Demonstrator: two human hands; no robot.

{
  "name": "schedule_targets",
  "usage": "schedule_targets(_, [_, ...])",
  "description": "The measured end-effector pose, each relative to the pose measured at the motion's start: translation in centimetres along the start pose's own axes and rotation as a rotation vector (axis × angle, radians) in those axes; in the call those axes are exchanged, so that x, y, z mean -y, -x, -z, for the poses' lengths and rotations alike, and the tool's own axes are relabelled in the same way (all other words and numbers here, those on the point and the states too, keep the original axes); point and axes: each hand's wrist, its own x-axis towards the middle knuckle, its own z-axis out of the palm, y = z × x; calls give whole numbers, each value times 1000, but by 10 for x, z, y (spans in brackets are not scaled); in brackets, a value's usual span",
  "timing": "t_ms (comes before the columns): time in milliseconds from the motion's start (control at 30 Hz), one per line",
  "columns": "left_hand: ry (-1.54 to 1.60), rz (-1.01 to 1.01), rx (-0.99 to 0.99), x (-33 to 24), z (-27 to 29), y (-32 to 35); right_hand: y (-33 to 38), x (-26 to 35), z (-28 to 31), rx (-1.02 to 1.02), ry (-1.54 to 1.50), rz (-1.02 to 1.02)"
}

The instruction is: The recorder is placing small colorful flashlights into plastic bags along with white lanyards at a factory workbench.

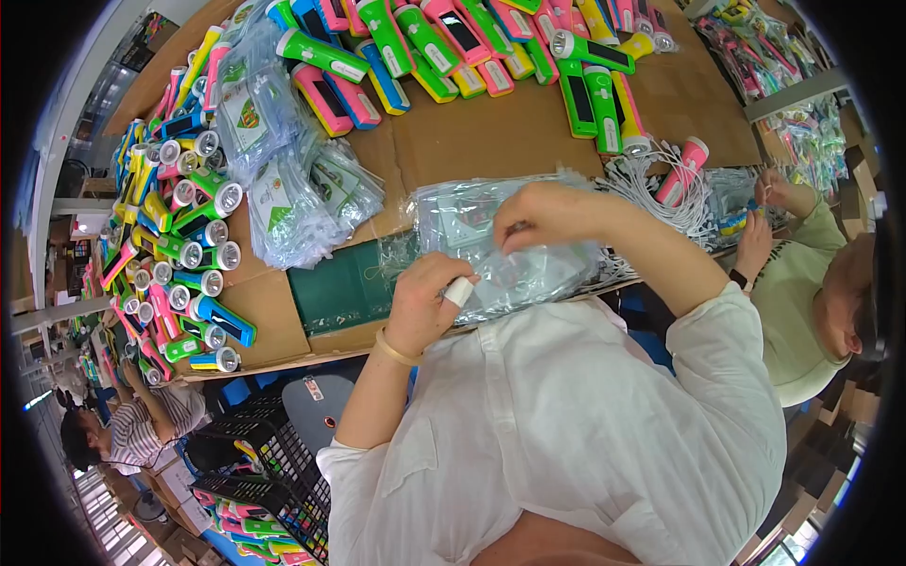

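Observation:
In front of my chest lies a stack of clear plastic bags [538, 280]. My left hand [422, 300] is closed at the stack's left edge, with a short white piece [460, 291] at its thumb; whether it is held or wrapped round the thumb I cannot tell. Above the bags, my right hand [547, 215] has its fingers curled together, tips pointing down and left; what they pinch, if anything, is hidden. Right of the stack, a pink flashlight [681, 173] lies on a heap of white cables [651, 203].
Colourful flashlights [425, 42] crowd the cardboard-topped table's [453, 127] far side; more stand at the left [179, 245]. Packed clear bags [297, 203] lie at the left middle. A co-worker [802, 292] sits at right, another person [142, 420] at lower left, near black crates [274, 457].

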Motion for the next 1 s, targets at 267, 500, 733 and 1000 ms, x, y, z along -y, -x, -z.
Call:
schedule_targets(267, [414, -83, 251, -3, -5, 8, -103, -72, 100, -653, 380, -225])
schedule_targets(500, [275, -117, 142, -10, -9, 12, -196, -59, 123, -741, 559, -689])
schedule_targets(733, [234, -69, 41, -9, -4, 15, -172, -83, 112, -673, 277, -699])
schedule_targets(1000, [165, -112, 20, 0, 1, 11, -31, 2, 24, -460, -734, 109])
